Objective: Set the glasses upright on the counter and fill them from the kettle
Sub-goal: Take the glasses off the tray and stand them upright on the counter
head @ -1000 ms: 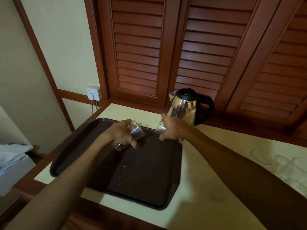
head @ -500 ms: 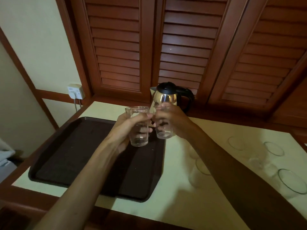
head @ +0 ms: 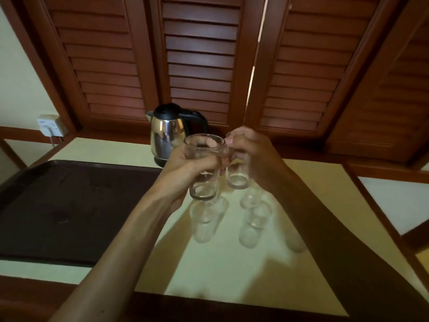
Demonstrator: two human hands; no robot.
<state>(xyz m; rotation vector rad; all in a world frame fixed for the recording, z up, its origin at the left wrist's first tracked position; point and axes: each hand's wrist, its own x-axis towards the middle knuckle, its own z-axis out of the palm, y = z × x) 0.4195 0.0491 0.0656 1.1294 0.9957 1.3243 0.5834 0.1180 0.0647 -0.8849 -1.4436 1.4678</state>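
**Two tumblers held upright over the counter, set-down pending**

Left hand (head: 185,166) wraps a clear glass tumbler (head: 204,168) at centre frame, mouth up, long axis near vertical. Right hand (head: 253,156) grips a second tumbler (head: 236,173) just right of it, also mouth up; the two glasses look to be touching or nearly so. Both are held above the cream counter (head: 232,270), not resting on it. Directly below, toward lower centre, stand blurred glasses (head: 204,219) (count unclear). Open counter lies right of that cluster, so the right hand seems nearer a free spot. Steel kettle (head: 168,133) stands behind, upper centre; dark tray (head: 69,205) fills centre left.
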